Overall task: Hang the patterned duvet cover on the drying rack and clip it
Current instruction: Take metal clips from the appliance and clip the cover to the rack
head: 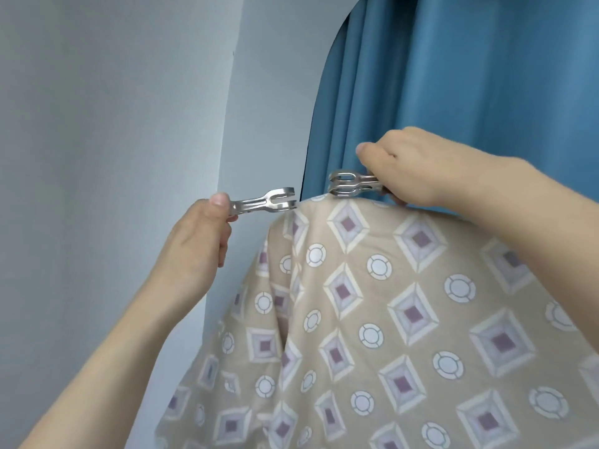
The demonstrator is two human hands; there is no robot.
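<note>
**A:** Left hand (194, 244) first — it pinched the tail of a metal clip (264, 202) between thumb and curled fingers, and the forked mouth stood apart, pointed at the top edge of the duvet cover (405, 319).

**B:** And the right hand (405, 168)?

**A:** Curled round the handle end of a second clip (351, 184), which sat right at the crest of the cloth. Whether that mouth had bitten fabric or only rested on it, I couldn't tell.

**B:** What could have gone wrong from there?

**A:** My read: the left clip was just beside the fold's corner, not over it. Released there, it might have caught only a thin lip of cloth, or nothing, and that edge could have slid down. The drying rack's bar was hidden under the fabric too, so either clip might have gripped cloth alone and missed the bar.

**B:** Where did the cover lie against the hands?

**A:** Draped over a high hidden support, falling below and to the right of the left hand, its crest touching the underside of the right hand — blue curtain (470, 92) behind, pale wall (113, 124) to the left.
</note>
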